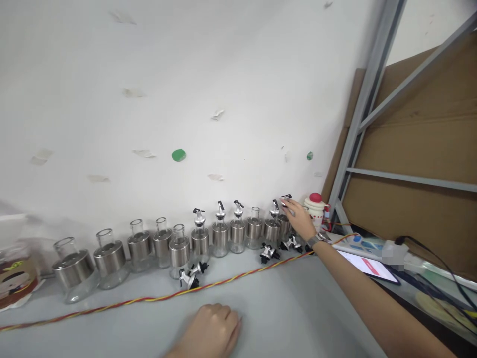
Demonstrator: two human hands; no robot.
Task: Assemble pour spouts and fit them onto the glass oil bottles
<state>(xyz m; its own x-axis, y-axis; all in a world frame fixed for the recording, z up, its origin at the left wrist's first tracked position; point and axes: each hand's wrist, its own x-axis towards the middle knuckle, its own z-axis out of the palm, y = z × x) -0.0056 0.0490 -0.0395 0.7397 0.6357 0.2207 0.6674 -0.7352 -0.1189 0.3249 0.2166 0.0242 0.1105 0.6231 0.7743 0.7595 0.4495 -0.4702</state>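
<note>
A row of glass bottles with brushed-metal sleeves [180,251] stands along the wall; some have silver-and-black pourer spouts [220,211] in their necks, others have bare necks. At the right end of the row, my right hand [299,219] pinches a pourer spout [286,198] above the last bottle [284,226], partly hidden by the hand. Whether this spout sits fully in the neck cannot be seen. My left hand [214,328] rests on the grey table, fingers curled in a fist, with nothing visible in it. Loose pourer spouts [191,279] lie in front of the bottles, with more spouts [269,252] near my right forearm.
A red-and-yellow twisted cord [223,282] runs across the grey table [283,313]. Behind my right hand stands a white jar with a red top [315,211]. A lit phone or tablet [370,267] and cables lie at right. A printed package [17,278] is at far left.
</note>
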